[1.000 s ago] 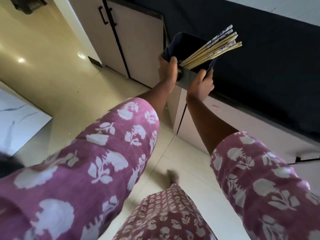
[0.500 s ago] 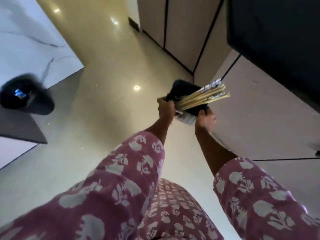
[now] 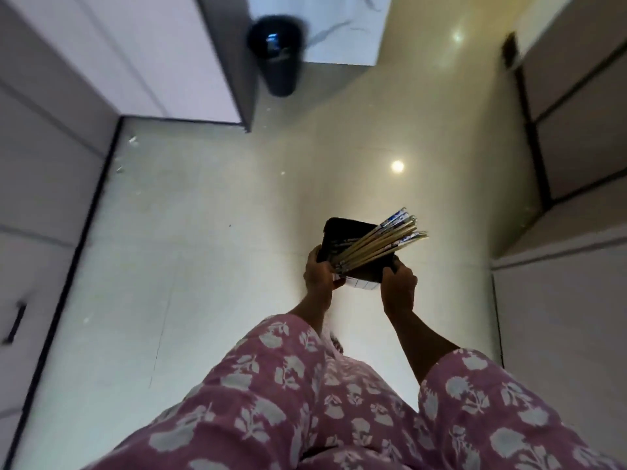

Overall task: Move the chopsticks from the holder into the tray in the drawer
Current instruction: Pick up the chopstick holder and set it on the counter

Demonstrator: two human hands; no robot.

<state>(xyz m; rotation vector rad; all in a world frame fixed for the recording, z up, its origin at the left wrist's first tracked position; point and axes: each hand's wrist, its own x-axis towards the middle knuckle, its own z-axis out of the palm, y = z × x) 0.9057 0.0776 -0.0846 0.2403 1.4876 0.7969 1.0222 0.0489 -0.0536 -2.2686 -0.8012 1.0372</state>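
A black chopstick holder [image 3: 342, 237] is carried in the air in front of me, over the floor. Several pale wooden chopsticks [image 3: 380, 240] with blue-patterned ends lie in it and stick out past its right edge. My left hand [image 3: 320, 273] grips the holder's near left side. My right hand [image 3: 398, 286] grips its near right corner. No drawer and no tray are in view.
Glossy pale tiles [image 3: 220, 266] cover the floor. A black bin [image 3: 276, 52] stands far ahead beside a white marble-look panel [image 3: 339, 25]. Pale cabinet fronts [image 3: 40, 164] with a black handle [image 3: 15, 322] line the left. More cabinets [image 3: 576, 130] line the right.
I have turned away from the dark counter on the right. The holder with the chopsticks came off it and now hangs over the open floor, both hands still on it.
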